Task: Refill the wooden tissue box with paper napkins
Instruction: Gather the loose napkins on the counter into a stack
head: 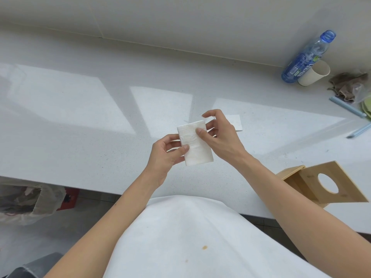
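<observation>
A white stack of paper napkins (195, 146) is held above the white counter (100, 127) in front of me. My left hand (165, 155) grips its lower left edge, thumb on top. My right hand (218, 135) pinches its upper right part, thumb on the top face and fingers behind. The wooden tissue box (297, 181) stands at the counter's front right edge, its lid (337, 183) with a round hole swung open. Another flat white napkin piece (236, 123) lies on the counter just behind my right hand.
At the back right stand a blue plastic bottle (307, 57) and a cream paper cup (315, 74), with a crumpled brown cloth (347, 85) and pale blue straws (347, 107) beside them. A bin with a plastic liner (26, 199) sits on the floor at left.
</observation>
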